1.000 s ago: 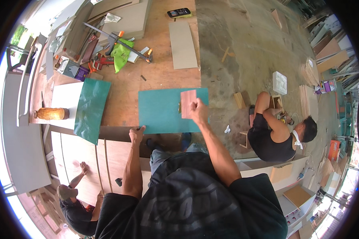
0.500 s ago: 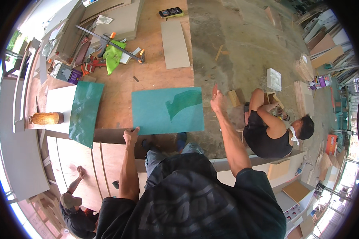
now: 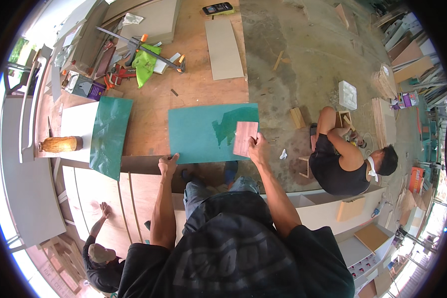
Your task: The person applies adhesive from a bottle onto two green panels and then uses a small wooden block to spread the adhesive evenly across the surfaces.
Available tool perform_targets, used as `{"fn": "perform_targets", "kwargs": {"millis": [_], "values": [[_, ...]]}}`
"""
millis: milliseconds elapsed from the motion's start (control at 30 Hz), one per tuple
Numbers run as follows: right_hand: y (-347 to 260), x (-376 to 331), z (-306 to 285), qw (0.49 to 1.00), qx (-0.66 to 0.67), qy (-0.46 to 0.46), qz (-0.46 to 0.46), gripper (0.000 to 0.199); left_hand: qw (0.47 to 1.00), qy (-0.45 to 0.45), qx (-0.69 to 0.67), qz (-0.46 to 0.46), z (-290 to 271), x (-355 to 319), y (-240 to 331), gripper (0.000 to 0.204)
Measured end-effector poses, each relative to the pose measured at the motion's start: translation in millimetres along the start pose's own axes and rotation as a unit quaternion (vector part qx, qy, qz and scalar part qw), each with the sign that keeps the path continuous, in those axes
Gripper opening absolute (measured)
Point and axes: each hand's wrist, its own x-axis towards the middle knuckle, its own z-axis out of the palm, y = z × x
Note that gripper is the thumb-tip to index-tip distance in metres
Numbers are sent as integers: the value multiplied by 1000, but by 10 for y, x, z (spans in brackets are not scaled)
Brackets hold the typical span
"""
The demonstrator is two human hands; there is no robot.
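Right grip (image 3: 258, 149) holds a flat, wood-grained reddish rectangle (image 3: 245, 138) over the smooth teal sheet (image 3: 196, 131), which bears a ragged darker patch, at the tabletop's (image 3: 151, 116) edge; left grip (image 3: 168, 165) pinches the sheet's near-left corner.

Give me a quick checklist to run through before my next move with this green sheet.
Left hand touching the near left corner of the flat teal-green rectangular sheet: ok.
Right hand holding the reddish wood-grained rectangular piece: ok.
Darker green patch across the whole sheet: not ok, right side only.
Sheet fully within the brown wooden table: not ok, it juts past the right edge.
Dark bar clamp and lime-green cloth off the sheet: ok.
Piece's underside pressed against the sheet: cannot tell.
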Motion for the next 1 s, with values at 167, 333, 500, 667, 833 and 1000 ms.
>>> {"fn": "perform_targets", "kwargs": {"millis": [167, 333, 500, 667, 833, 1000], "values": [[-92, -45, 215, 989, -146, 9, -17, 14, 999, 11, -27, 20, 36, 24, 42, 39], [302, 259, -584, 959, -266, 80, 59, 21, 1000, 19, -4, 16, -34, -61, -72, 41], [733, 15, -1693, 952, -296, 65, 43, 35, 985, 131, 114, 21, -19, -288, -61, 59], [1006, -123, -1539, 976, 32, 210, -38, 37, 998, 61, 20, -2, -621, -502, -604, 46], [-218, -578, -849, 914, 369, 67, 153, 44, 967, 116, -191, -122, -1587, -523, -1349, 39], [-1909, -877, 312, 827, 507, -199, 140, 40, 888, 276, -338, -144, -2388, 15, -1725, 32]]}}
